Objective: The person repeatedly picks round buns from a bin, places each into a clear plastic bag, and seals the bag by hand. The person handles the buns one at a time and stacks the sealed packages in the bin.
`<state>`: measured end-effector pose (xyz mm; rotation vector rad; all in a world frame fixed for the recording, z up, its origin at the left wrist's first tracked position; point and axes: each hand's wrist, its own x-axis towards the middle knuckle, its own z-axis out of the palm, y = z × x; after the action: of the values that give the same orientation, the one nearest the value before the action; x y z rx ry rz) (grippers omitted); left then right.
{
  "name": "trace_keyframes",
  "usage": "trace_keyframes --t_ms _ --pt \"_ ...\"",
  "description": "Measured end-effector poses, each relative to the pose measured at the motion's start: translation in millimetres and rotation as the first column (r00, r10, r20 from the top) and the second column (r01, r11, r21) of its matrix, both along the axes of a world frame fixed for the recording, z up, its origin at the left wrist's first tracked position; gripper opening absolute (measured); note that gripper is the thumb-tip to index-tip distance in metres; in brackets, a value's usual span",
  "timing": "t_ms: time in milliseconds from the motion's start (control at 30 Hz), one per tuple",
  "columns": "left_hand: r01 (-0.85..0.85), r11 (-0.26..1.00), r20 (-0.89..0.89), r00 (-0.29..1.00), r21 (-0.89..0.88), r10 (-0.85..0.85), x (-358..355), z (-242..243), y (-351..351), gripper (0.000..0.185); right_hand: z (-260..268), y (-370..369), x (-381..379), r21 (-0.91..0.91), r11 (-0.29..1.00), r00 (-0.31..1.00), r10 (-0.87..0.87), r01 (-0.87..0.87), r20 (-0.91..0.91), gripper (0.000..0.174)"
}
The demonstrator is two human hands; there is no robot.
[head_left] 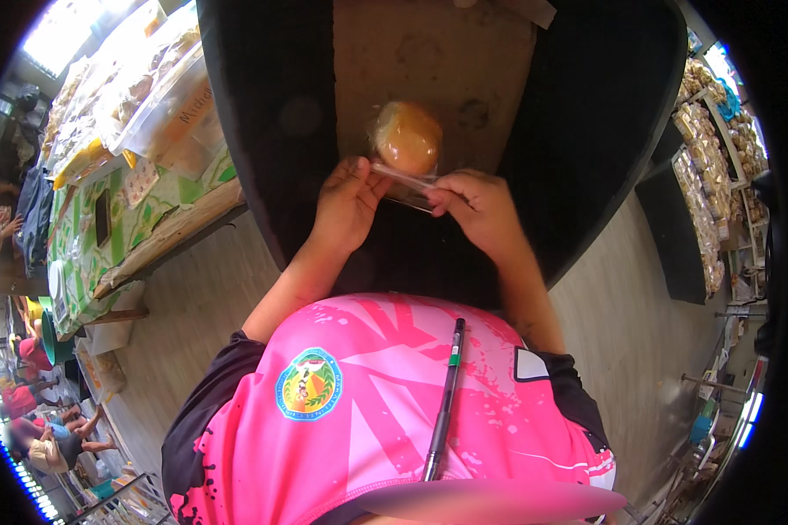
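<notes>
A glossy golden bread bun (408, 136) sits inside a clear plastic bag, on a brown cardboard sheet (433, 65) laid over a black table. Just below the bun, the bag's gathered end (400, 176) is stretched between my two hands. My left hand (351, 193) pinches its left side with thumb and fingers. On the other side, my right hand (474, 205) grips the plastic between thumb and forefinger. The bag's lower edge shows as a thin bright line between the hands.
At left, a table with a green patterned cover (190, 190) bears a clear plastic bin (177, 111) with writing on it and bagged goods. Racks of packed bread (702, 170) stand at right. Several people are far left. A pen (448, 394) hangs on my pink shirt.
</notes>
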<state>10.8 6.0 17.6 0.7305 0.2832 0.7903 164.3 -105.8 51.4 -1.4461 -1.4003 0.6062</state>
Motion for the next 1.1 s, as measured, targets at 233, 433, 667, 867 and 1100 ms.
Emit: trace_keyframes --t_ms 233,433,667,867,1100 --pt "0.063 0.897 -0.361 0.926 0.437 0.111 -6.8 2.6 1.0 0.013 -42.8 20.5 -4.8 -0.253 0.965 0.611 -0.156 -0.075 -0.776 0.012" --pt "0.091 0.785 -0.514 0.801 0.613 0.308 -5.9 -19.1 8.3 0.012 -50.1 20.0 -19.8 0.114 0.989 0.917 -0.131 0.094 0.377 0.017" --pt "0.045 0.697 -0.373 0.869 0.716 0.327 -3.9 -11.7 1.7 0.02 -58.4 26.2 -41.7 0.346 0.938 0.924 -0.143 0.013 0.354 0.017" --pt "0.225 0.387 -0.389 0.817 0.894 0.425 -7.9 -2.0 1.8 0.023 -61.6 17.7 -32.9 0.31 0.926 0.967 -0.245 0.214 0.066 0.009" --pt "0.24 0.037 -0.231 0.868 0.97 0.44 -2.5 -11.4 3.8 0.012 -76.8 25.2 -39.5 0.006 0.96 0.92 -0.268 0.282 -0.287 0.007"
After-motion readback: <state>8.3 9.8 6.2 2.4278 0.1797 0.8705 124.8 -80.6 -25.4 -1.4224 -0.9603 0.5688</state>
